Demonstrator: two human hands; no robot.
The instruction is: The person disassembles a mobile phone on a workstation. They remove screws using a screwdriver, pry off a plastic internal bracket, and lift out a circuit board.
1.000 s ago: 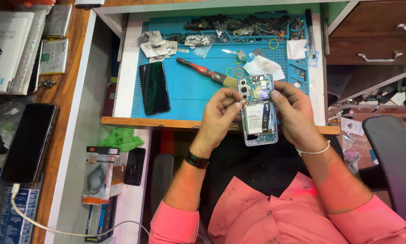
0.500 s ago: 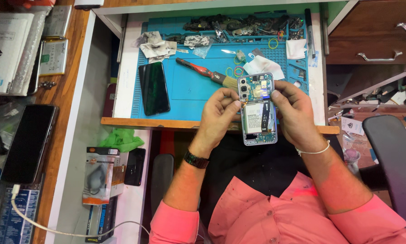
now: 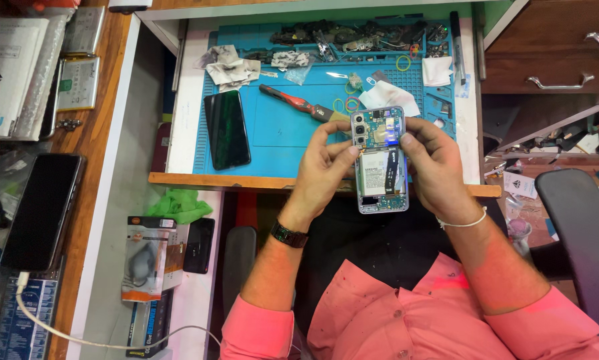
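The opened smartphone with its back cover off, a slim rectangle showing a white battery, blue circuit parts and a camera block (image 3: 379,160), is held upright in the view between both hands. Its long axis runs away from the person's body towards the bench, camera end farthest out, connector end nearest the lap, and its open inside faces up at the camera. The left hand (image 3: 325,163) grips the phone's left edge, thumb and fingertips curled onto the upper part near the camera block. The right hand (image 3: 433,165) clasps the right edge, fingers closed round it with the forefinger tip resting on the upper board. The phone hangs above the front wooden edge of the bench, over the person's dark lap.

Just beyond the left hand's fingertips lies a red-and-black-handled brush-like tool (image 3: 296,103), slanted on the blue silicone repair mat (image 3: 279,137). Further out to the left of that hand a dark glass phone screen panel (image 3: 227,129) lies flat on the mat. Beyond the right hand's fingers sit a white folded cloth (image 3: 389,95) and coloured rubber bands. The mat's far edge holds a jumble of small dark parts. To the left stands a wooden counter (image 3: 99,100) with a black phone on a white cable; to the right, wooden drawers with metal handles and a black chair.
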